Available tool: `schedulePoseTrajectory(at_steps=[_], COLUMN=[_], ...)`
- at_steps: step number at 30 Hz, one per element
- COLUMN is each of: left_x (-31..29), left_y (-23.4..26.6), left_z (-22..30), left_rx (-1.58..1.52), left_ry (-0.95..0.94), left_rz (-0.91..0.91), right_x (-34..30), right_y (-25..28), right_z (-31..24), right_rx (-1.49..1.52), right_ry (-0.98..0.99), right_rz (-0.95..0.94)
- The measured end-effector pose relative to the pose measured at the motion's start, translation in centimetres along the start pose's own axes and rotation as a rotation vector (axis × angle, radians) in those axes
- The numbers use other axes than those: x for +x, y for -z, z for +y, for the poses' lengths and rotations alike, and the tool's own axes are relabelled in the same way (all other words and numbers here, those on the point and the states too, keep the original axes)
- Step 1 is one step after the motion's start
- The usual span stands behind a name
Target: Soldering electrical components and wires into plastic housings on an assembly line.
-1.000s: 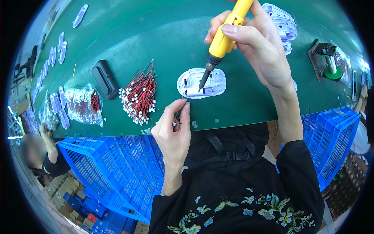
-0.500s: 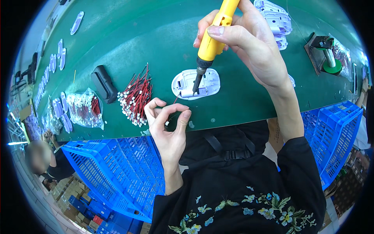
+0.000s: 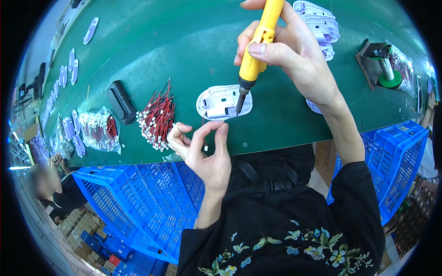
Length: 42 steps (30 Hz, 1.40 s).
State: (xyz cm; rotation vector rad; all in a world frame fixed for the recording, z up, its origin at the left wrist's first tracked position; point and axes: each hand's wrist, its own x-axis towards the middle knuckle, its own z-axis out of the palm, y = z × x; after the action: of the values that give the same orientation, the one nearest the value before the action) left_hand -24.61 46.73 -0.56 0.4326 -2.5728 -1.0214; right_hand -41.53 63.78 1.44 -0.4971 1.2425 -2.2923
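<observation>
Yellow soldering iron [image 3: 251,66], gripped in right hand [image 3: 294,57], shifts rightward mid-frame, uncovering the middle of oval white casing [image 3: 215,98], left hand [image 3: 208,168] pinched closed.

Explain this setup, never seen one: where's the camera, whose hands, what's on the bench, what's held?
No robot here: these are a person's bare hands. The view looks down from a fisheye camera worn on that person's head, so straight edges bend.

The right hand holds a yellow-handled tool, apparently a soldering iron, its tip at a white plastic shell. The left hand is just below the shell, beside a thin wire with a white connector; whether its fingers grip the wire is unclear.

On the green table lie a pile of red wires, a black case, a bagged bundle and a spool stand.
</observation>
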Motion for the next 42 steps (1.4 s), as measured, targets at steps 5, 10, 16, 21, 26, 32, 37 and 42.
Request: schedulePoseTrajectory(at_steps=[5, 10, 16, 21, 26, 32, 37, 42], left_x=[-0.7, -0.9, -0.9, -0.8, -0.7, -0.7, -0.7, -0.7], left_y=[-1.9, -2.1, -2.5, -2.3, -2.3, -2.3, -2.3, -2.3], left_z=[-0.4, -0.9, -1.1, -1.0, -0.9, -0.8, -0.9, -0.9], left_rx=[0.022, -0.006, -0.054, -0.037, -0.028, -0.046, -0.038, -0.039], left_ry=[0.029, -0.087, -0.056, -0.058, -0.065, -0.059, -0.066, -0.057], left_rz=[0.088, 0.096, 0.121, 0.104, 0.095, 0.094, 0.082, 0.084], right_x=[0.1, 0.5, 0.3, -0.2, 0.2, 0.1, 0.4, 0.6], right_y=[-0.2, 0.0, -0.2, -0.9, -0.5, 0.1, -0.2, -0.8], right_z=[-0.2, -1.0, -0.2, -0.8, -0.5, 0.6, 0.6, 0.2], right_rx=[-0.067, -0.169, -0.220, -0.202, -0.139, -0.201, -0.214, -0.204], right_ry=[-0.036, -0.073, -0.073, -0.148, -0.132, -0.121, -0.130, -0.098], right_rz=[0.076, 0.109, 0.085, 0.151, 0.153, 0.181, 0.185, 0.163])
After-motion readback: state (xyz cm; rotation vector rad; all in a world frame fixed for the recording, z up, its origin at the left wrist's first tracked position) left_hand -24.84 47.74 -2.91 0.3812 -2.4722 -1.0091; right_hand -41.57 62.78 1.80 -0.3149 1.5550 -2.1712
